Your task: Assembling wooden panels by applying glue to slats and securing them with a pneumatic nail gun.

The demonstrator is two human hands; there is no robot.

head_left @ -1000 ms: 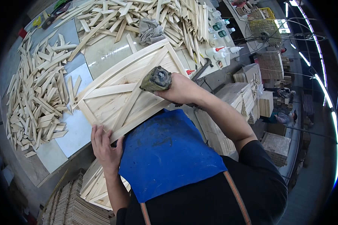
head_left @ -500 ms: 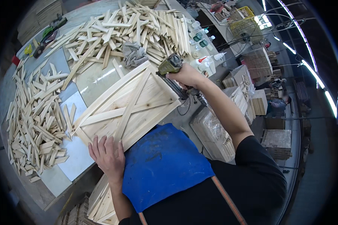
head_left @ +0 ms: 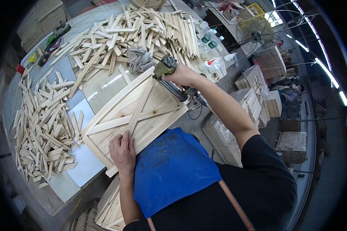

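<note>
The worktable (head_left: 100, 85) bears wood strips (head_left: 46, 134) (heaped loosely), a grey cloth (head_left: 140, 59), bottles (head_left: 214, 68) and a framed panel (head_left: 117, 111).

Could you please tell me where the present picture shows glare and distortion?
In the head view, pale glare streaks the tabletop; in the same head view, the ceiling lights at right look overexposed, their row bowing, and the corners go black.
</note>
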